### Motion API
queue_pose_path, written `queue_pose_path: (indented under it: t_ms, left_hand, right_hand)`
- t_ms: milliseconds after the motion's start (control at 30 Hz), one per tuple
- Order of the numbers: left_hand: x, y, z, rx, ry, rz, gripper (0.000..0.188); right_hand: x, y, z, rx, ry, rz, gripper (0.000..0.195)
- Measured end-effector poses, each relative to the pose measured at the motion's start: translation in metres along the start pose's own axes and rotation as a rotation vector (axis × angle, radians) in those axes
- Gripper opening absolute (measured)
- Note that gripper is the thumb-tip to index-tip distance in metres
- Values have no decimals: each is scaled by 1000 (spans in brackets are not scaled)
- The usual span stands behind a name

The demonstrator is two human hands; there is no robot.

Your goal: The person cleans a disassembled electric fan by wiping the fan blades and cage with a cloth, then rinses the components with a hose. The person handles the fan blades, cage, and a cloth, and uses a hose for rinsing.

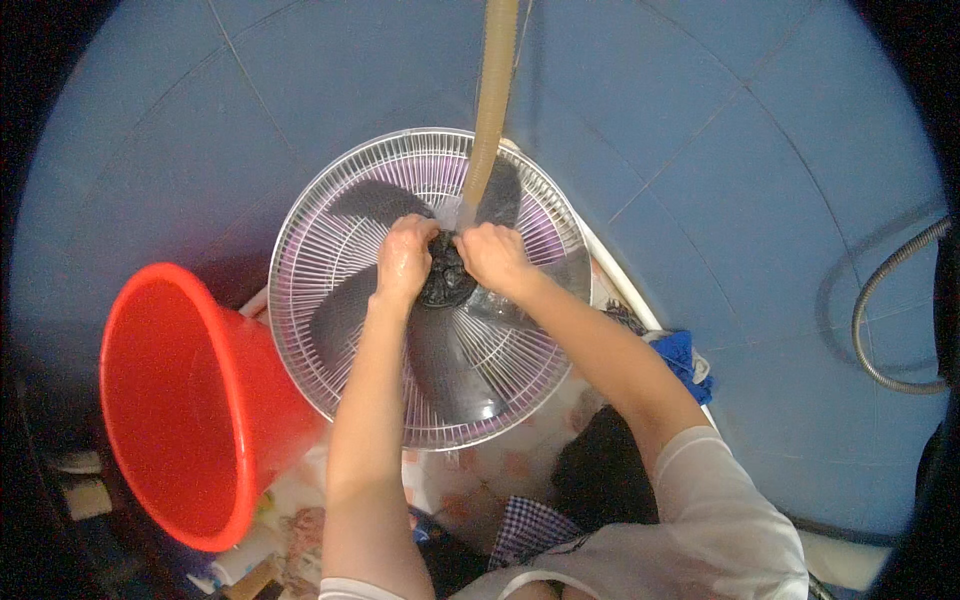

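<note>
Dark translucent fan blades (pixel 457 367) lie in a round white wire fan grille (pixel 495 352), over something purple that shows through the wires. At the centre is a black, wrinkled, wet-looking piece (pixel 448 274); whether it is cloth or plastic is unclear. My left hand (pixel 405 251) grips its upper left edge with bent fingers. My right hand (pixel 495 255) pinches its upper right edge. Just above both hands ends a beige corrugated hose (pixel 491 112) that hangs down from the top of the view. Its lower end is partly hidden by the fingers.
A red plastic bucket (pixel 240 420) leans on its side left of the grille. Blue tiled walls (pixel 675 135) meet behind it. A white pipe (pixel 622 277) and a blue cloth (pixel 679 364) are on the right. A metal flexible hose (pixel 859 330) loops at far right; a checked cloth (pixel 532 529) lies below.
</note>
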State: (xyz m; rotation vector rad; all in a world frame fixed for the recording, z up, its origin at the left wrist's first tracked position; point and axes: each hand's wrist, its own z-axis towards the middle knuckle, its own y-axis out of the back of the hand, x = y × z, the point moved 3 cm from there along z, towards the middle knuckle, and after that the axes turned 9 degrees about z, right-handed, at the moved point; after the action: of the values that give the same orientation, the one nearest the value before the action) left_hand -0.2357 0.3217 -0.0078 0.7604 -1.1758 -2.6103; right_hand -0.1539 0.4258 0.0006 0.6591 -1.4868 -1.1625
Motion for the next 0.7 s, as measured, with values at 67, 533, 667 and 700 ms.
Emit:
queue_pose_path:
  t_ms: [67,533,667,700]
  left_hand:
    - [-5,11,-1,76,47,153,15]
    - [-5,25,-12,41,323,143,13]
    - [-11,24,16,142,200,-243,17]
    - [-17,25,26,107,272,-252,17]
  right_hand:
    - [4,-1,-8,64,-27,6,21]
    - [12,-7,-9,93,-87,289,16]
    - [10,21,-38,124,-361,602,15]
    - [-6,21,-37,108,-361,563,16]
